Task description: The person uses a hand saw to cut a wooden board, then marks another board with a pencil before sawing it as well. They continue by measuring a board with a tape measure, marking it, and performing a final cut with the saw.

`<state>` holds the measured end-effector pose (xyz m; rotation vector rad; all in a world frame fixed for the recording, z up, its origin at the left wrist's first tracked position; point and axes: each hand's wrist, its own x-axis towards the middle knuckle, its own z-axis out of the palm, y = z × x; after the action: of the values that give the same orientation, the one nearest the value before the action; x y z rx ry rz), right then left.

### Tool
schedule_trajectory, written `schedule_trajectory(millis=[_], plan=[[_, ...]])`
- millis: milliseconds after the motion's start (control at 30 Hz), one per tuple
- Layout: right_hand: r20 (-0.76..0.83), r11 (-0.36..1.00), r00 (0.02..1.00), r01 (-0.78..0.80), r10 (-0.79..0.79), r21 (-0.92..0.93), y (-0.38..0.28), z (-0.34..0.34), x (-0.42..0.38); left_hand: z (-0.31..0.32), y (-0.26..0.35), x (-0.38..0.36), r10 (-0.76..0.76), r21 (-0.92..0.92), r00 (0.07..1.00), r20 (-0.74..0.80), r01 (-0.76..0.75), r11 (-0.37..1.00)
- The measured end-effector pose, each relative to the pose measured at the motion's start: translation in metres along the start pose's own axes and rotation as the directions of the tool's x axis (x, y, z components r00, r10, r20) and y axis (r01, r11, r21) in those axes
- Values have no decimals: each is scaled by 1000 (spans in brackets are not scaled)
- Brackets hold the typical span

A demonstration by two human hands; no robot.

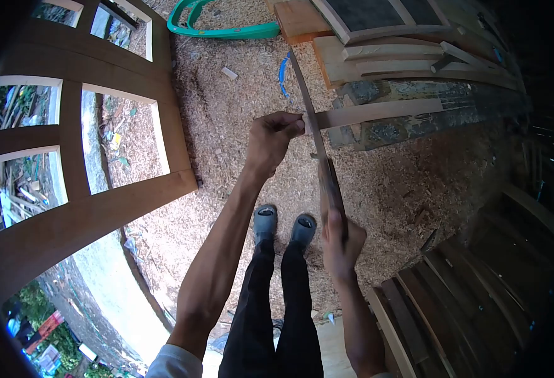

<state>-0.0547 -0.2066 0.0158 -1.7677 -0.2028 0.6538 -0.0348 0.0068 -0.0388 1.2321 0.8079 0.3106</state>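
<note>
My left hand (269, 143) is closed, pinching the near end of a thin wooden strip (378, 112). The strip rests across a weathered plank (409, 130) and sticks out past the plank's end. In my right hand (343, 246) is the grip of a long handsaw (308, 104), fingers wrapped around it. The saw's narrow blade crosses the strip just right of my left fingertips, its tip pointing away from me. Whether the teeth have cut into the wood cannot be made out.
A brown wooden frame (179, 135) with open panes stands at left. Boards and a framed panel (384, 19) are stacked at the upper right. Several timber pieces (409, 315) lean at lower right. A green plastic object (226, 31) and blue strip (282, 77) lie on the shaving-covered floor (226, 94).
</note>
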Motion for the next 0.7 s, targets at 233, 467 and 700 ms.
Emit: schedule_trajectory(millis=[233,467,700], plan=[[-29,1000,999,22,-22,-1,26,-33,-56,3,-8,-2,-14,-175,999,-45,6,985],[12,999,1000,-16,15,33,-1,-3,7,0,-11,0,-15,-149,999,-41,9,989],[-1,999,1000,3,-3,32,21,-36,-48,0,-2,-1,-56,-111,998,-28,53,992]])
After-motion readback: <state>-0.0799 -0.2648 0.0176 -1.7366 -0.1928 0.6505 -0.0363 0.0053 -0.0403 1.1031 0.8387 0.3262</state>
